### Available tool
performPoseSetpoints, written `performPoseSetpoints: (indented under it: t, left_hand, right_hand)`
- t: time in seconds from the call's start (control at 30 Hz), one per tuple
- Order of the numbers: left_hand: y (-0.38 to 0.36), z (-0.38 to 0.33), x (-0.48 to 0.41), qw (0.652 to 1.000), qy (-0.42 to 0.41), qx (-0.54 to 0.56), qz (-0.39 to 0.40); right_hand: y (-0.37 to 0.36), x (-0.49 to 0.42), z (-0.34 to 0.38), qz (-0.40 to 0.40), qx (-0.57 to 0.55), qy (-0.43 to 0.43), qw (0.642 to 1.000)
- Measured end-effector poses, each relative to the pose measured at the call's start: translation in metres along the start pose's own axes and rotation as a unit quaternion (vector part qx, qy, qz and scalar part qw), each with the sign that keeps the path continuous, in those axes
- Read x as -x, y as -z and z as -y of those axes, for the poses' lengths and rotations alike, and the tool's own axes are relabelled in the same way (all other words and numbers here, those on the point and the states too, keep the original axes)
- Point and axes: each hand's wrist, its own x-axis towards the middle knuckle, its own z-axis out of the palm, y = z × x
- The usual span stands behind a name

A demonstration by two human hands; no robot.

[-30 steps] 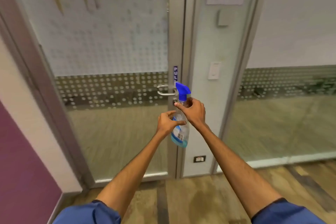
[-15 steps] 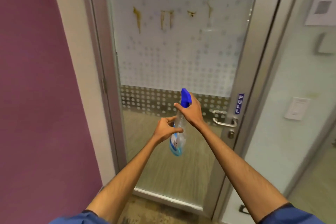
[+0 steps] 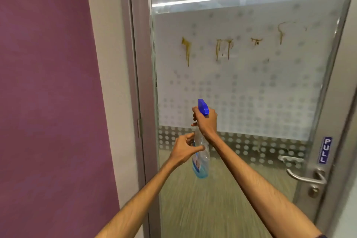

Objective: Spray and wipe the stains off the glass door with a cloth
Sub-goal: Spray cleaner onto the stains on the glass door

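Right hand (image 3: 207, 121) closed around the neck of the spray bottle (image 3: 201, 157), just under its blue trigger head (image 3: 203, 106). Left hand (image 3: 183, 150) half-curled beside the clear bottle body, thumb touching it, loose hold at most. Bottle upright, a little blue liquid at the bottom, held up in front of the glass door (image 3: 241, 92). Brownish drip stains (image 3: 224, 49) in a row on the frosted part, well above the bottle. Metal door handle (image 3: 304, 175) at lower right, PULL sticker (image 3: 325, 149) above it. No cloth in view.

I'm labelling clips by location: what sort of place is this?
Probably an office: a frosted, dot-patterned glass door with a PULL sticker, a metal lever handle, and ceiling light panels seen through the glass.
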Motion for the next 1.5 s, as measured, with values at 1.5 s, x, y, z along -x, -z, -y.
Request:
performPoseSetpoints:
  t: [1.5]
  left_hand:
    - [0.185, -0.056, -0.347, 0.813, -0.325, -0.389, -0.286]
  right_hand:
    - [-0.103, -0.207, 0.092, -0.278, 0.126, 0.157, 0.939]
